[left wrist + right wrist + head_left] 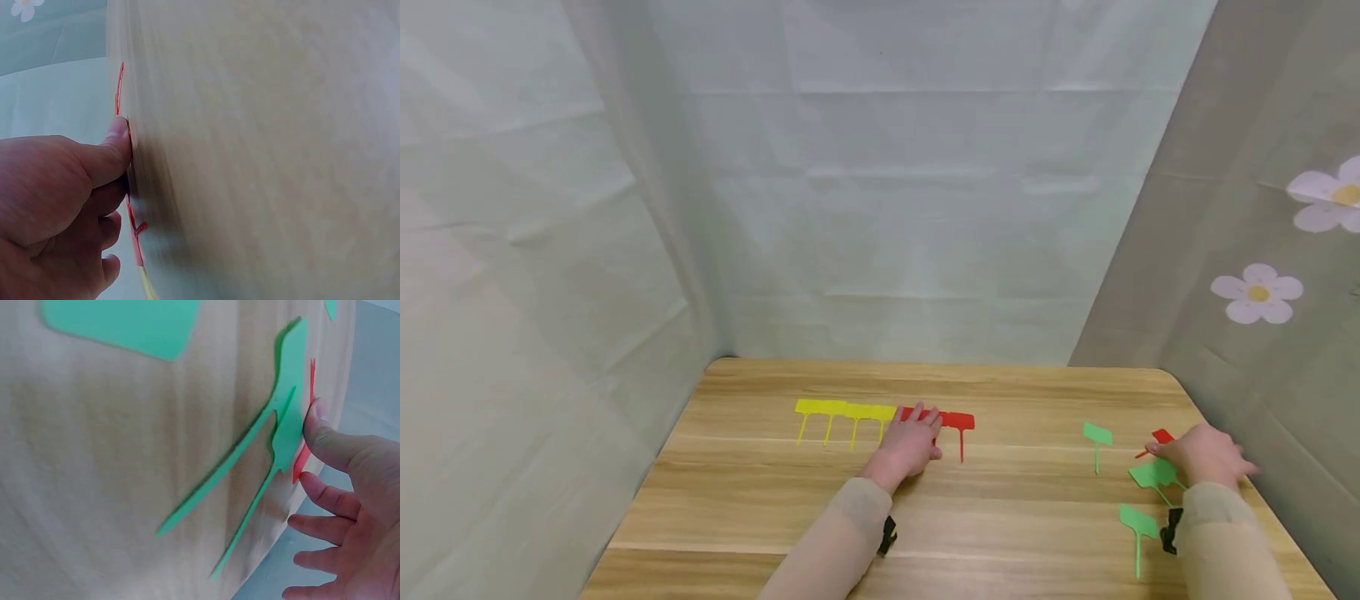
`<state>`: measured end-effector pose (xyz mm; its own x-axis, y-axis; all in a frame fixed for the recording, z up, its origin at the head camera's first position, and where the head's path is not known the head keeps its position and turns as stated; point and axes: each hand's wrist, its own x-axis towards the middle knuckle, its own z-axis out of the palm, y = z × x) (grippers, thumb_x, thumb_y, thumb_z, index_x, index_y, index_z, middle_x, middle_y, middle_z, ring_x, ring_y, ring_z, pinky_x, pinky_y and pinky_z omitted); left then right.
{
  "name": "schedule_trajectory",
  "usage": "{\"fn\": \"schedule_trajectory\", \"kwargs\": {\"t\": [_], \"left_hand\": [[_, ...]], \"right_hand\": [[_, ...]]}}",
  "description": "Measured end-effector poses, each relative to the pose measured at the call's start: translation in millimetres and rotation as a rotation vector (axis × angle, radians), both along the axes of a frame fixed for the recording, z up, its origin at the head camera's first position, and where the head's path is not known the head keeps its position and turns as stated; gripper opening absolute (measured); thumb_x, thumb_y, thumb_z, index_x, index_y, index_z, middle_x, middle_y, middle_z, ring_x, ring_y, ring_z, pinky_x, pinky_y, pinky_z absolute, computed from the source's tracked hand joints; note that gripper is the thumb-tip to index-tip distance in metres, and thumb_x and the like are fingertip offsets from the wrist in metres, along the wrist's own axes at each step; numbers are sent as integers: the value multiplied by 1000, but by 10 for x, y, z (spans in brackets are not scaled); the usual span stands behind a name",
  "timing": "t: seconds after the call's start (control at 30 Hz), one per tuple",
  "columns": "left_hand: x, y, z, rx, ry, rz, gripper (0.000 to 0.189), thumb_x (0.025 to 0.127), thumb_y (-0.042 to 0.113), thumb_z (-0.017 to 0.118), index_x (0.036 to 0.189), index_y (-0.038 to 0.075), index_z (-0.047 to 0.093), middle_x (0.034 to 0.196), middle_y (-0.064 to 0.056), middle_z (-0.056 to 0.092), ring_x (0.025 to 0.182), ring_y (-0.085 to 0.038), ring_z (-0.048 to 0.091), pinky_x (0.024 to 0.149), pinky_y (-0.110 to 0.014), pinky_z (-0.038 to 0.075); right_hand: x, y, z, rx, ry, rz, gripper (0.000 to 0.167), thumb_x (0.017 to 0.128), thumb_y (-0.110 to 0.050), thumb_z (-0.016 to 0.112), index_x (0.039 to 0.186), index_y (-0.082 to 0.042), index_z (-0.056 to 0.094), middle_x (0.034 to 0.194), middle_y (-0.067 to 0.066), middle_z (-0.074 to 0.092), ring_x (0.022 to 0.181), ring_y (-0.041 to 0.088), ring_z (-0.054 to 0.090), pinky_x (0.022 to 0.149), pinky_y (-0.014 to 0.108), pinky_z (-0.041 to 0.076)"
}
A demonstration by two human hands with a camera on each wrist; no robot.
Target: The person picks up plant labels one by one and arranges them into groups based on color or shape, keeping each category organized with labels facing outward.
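Flat plastic T-shaped tags lie on the wooden table [1015,517]. Several yellow tags [820,407] and red tags [958,420] form one row, heads side by side and stems toward me. My left hand [910,450] rests on the red part of this row with fingers spread, hiding part of it. Over at the right, my right hand [1206,458] is at a single red tag [301,464]. Its thumb overlaps that tag and the index fingertip is at the tag's lower end, the other fingers spread. Two overlapping green tags [290,431] lie right beside the thumb.
Another green tag [1097,433] lies farther back, and one more green tag [1138,521] lies nearer to me. Pale cloth [887,208] hangs behind the table, with flower-printed cloth [1258,293] on the right. Black fittings [887,536] show beneath both wrists.
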<state>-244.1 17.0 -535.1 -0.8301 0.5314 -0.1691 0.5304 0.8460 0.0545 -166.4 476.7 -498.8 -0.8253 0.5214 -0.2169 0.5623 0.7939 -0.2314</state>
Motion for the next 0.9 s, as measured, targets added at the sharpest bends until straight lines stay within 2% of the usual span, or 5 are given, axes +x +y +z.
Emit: {"fn": "schedule_trajectory", "kwargs": {"t": [0.33, 0.47, 0.63, 0.77, 0.9], "left_hand": [[31, 31, 15, 20, -11, -1, 69, 104, 42, 68, 165, 18, 46, 172, 4, 37, 162, -24, 24, 130, -51, 19], [17, 29, 13, 9, -5, 2, 69, 104, 43, 67, 165, 19, 46, 172, 5, 37, 162, -23, 24, 131, -51, 19], [4, 15, 12, 7, -3, 4, 69, 105, 43, 67, 165, 19, 46, 172, 5, 37, 162, -24, 24, 130, -52, 20], [6, 5, 29, 9, -4, 5, 68, 104, 43, 68, 164, 18, 47, 172, 4, 38, 162, -25, 25, 130, -52, 21], [13, 3, 44, 10, -17, 10, 68, 105, 42, 67, 165, 17, 46, 172, 3, 37, 162, -25, 24, 130, -52, 20]], "right_hand": [[66, 0, 84, -56, -91, 41, 100, 93, -60, 73, 135, 26, 45, 142, 62, 23, 136, 84, 13, 102, 95, 17], [55, -11, 95, -54, -90, 41, 101, 94, -61, 71, 139, 25, 43, 144, 61, 21, 137, 84, 7, 102, 96, 14], [14, 11, 54, 1, -67, -10, 113, 85, -70, 76, 138, 24, 45, 143, 60, 27, 134, 87, 12, 97, 97, 19], [-47, -57, 54, 1, -62, -32, 104, 88, -64, 77, 136, 23, 47, 145, 57, 31, 132, 87, 20, 94, 98, 22], [-99, -145, 93, -51, -55, -62, 91, 93, -50, 76, 137, 23, 44, 150, 54, 24, 134, 85, 17, 95, 98, 20]]}}
